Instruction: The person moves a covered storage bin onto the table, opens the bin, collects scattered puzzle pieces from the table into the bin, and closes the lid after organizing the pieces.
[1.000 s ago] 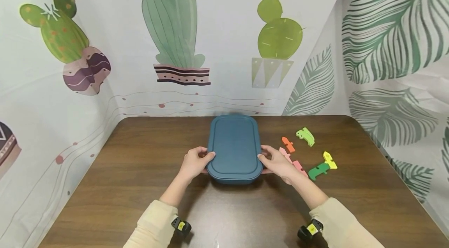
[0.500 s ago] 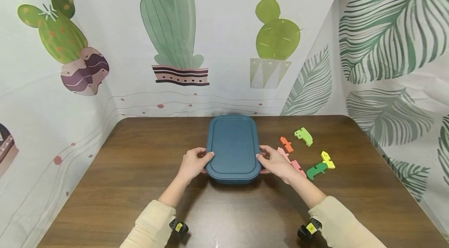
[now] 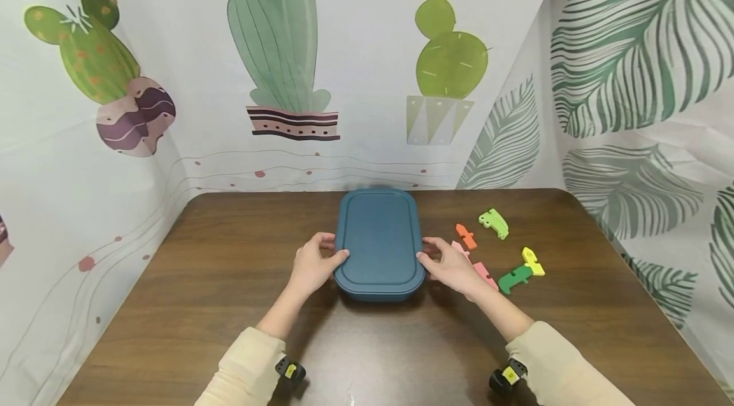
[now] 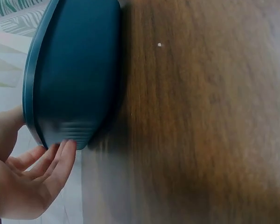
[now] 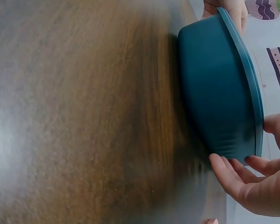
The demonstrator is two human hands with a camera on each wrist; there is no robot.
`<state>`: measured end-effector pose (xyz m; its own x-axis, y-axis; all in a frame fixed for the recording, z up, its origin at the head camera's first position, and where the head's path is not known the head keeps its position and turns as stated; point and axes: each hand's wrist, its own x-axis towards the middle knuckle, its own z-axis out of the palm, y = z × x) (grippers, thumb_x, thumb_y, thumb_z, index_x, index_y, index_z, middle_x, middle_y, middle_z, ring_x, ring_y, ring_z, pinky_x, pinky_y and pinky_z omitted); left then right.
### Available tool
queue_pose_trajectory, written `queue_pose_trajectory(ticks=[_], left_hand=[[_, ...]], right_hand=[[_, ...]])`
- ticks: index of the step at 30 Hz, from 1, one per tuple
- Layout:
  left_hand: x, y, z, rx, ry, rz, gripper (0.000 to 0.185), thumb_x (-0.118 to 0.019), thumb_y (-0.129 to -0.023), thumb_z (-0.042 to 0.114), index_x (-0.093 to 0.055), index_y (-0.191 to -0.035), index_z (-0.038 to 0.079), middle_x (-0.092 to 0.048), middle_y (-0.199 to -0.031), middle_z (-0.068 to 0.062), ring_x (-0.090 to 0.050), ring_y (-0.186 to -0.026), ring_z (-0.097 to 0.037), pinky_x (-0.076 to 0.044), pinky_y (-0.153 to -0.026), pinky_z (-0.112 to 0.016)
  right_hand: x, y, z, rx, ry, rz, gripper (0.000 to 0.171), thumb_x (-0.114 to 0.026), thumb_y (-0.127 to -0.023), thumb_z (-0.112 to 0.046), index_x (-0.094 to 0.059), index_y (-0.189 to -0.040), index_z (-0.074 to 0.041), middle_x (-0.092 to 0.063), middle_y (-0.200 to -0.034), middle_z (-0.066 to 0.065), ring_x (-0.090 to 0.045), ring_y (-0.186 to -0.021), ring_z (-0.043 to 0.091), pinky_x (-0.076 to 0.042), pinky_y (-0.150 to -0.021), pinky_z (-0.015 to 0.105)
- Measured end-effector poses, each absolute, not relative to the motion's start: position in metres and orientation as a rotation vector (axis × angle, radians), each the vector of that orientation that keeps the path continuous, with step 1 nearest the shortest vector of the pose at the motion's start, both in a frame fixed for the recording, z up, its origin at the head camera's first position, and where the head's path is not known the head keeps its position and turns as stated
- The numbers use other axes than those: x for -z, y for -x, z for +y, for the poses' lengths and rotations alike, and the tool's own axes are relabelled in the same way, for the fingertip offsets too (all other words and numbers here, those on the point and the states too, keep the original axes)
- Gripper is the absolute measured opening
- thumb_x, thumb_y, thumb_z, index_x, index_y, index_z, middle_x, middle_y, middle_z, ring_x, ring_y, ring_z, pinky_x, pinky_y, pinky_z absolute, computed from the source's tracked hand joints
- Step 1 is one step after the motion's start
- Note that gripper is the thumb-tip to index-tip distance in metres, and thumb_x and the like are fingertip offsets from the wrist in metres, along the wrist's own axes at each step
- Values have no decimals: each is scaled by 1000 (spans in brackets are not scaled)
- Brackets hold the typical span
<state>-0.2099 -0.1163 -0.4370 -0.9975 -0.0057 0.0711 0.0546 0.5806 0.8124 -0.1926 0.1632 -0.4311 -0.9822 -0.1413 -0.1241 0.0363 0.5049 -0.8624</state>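
Observation:
A dark teal oblong container [image 3: 380,240] with its lid on stands on the brown table [image 3: 229,304], lengthwise away from me. My left hand [image 3: 314,264] holds its left side, thumb on the lid's edge and fingers against the wall. My right hand [image 3: 450,266] holds the right side the same way. In the left wrist view the fingers of my left hand [image 4: 35,179] reach under the rim of the container [image 4: 74,70]. The right wrist view shows my right hand [image 5: 254,186] at the container [image 5: 214,93] rim.
Flat toy pieces lie to the right of the container: orange [image 3: 466,236], light green [image 3: 494,223], yellow [image 3: 532,261], dark green [image 3: 514,278], and pink [image 3: 484,275] partly behind my right hand. Cactus and leaf printed walls close in the table's back and sides.
Both hands have stayed on the container's sides. Only the view has drifted a little.

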Motion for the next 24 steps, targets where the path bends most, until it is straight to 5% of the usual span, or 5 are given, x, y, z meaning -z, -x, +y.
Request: queue_pose_trajectory(ticks=[16, 24], left_hand=[[428, 206, -116, 860, 313, -2749, 44, -70, -79, 37, -62, -114, 11, -57, -120, -1, -53, -113, -23, -47, -88, -42], [432, 204, -121, 832, 475, -2703, 39, -65, -84, 37, -63, -114, 13, -56, -123, 0, -50, -116, -22, -47, -91, -42]], right_hand=[[422, 191, 163, 1100, 541, 3085, 48, -70, -80, -18, -54, -124, -5, -54, -119, 14, -55, -107, 27, -50, -86, 44], [419, 186, 162, 928, 810, 3153, 43, -70, -80, -20, -58, -120, -8, -55, -121, 12, -53, -111, 29, -45, -87, 51]])
